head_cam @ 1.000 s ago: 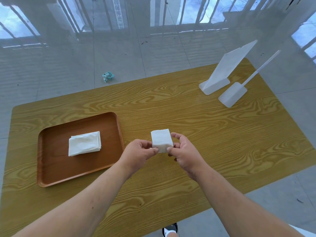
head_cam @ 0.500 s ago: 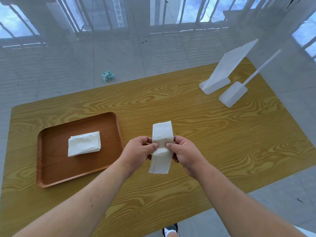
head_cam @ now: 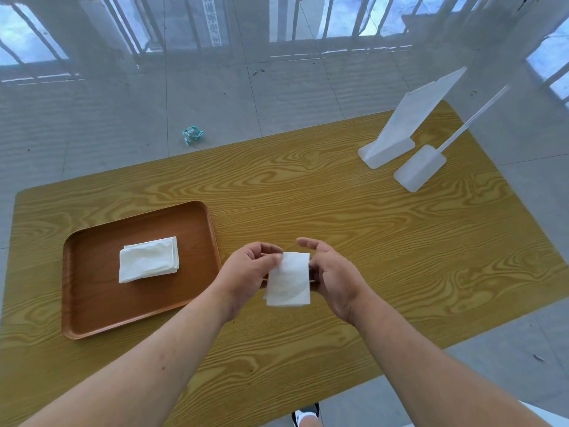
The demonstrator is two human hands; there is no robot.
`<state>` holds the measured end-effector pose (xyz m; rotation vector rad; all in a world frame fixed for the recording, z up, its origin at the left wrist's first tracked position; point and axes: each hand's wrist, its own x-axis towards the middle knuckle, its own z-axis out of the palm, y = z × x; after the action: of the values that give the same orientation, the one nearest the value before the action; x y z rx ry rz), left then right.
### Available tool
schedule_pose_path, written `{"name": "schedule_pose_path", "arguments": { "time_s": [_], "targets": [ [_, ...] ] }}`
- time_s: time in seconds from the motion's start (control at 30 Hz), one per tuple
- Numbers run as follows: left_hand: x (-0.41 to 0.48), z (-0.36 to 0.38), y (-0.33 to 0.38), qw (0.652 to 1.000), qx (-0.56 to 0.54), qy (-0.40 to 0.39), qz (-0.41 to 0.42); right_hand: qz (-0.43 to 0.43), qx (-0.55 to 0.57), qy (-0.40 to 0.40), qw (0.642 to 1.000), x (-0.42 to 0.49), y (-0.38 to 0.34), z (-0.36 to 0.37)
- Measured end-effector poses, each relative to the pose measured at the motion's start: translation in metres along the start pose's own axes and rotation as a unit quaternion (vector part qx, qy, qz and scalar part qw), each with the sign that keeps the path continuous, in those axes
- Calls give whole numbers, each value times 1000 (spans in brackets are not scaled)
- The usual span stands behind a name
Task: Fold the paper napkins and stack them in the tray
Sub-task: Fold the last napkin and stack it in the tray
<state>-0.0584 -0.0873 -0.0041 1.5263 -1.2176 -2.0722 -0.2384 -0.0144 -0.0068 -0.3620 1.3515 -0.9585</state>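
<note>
A white paper napkin (head_cam: 288, 280) hangs above the middle of the wooden table (head_cam: 369, 235), folded into a rectangle. My left hand (head_cam: 246, 272) pinches its upper left edge. My right hand (head_cam: 334, 275) grips its right edge with the thumb side, the other fingers spread. A brown tray (head_cam: 92, 303) lies to the left on the table. In it rests a small stack of folded white napkins (head_cam: 149, 258).
Two white plastic stands (head_cam: 400, 140) (head_cam: 420, 167) sit at the table's far right corner. A crumpled teal wrapper (head_cam: 192, 134) lies on the tiled floor beyond the table. A shoe (head_cam: 303, 416) shows below the near table edge.
The napkin was a small square, then opened into a long vertical strip, and now hangs as a wider rectangle lower between my hands. The fingers of my right hand have spread.
</note>
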Motion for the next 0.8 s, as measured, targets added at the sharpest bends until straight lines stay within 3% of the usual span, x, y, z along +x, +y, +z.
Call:
{"name": "schedule_pose_path", "arguments": {
  "time_s": [0.1, 0.27, 0.37, 0.47, 0.53, 0.6, 0.7, 0.8],
  "targets": [
    [4, 2, -1, 999, -1, 33, 8, 33, -23, -13, 999, 3, 4, -2],
    [10, -1, 1, 999, 7, 35, 8, 70, -179, -63, 979, 0, 12, -4],
    [12, -7, 0, 996, 89, 4, -17, 74, -217, -43, 972, 1, 9, -7],
    [11, -12, -3, 978, 202, 39, -21, 64, -217, 34, 974, 6, 7, -10],
    [9, -14, -5, 947, 316, 59, -11, 53, -232, 97, 967, 12, 6, -11],
    [5, -15, -7, 894, 441, 81, 7, 22, -312, 152, 938, 16, 6, -9],
    [2, -18, -16, 790, 593, 124, 89, -120, -518, 226, 816, 12, 12, -7],
    [2, -18, -30, 688, 682, 74, 235, -291, -613, 177, 713, 7, 24, -3]
  ]
}}
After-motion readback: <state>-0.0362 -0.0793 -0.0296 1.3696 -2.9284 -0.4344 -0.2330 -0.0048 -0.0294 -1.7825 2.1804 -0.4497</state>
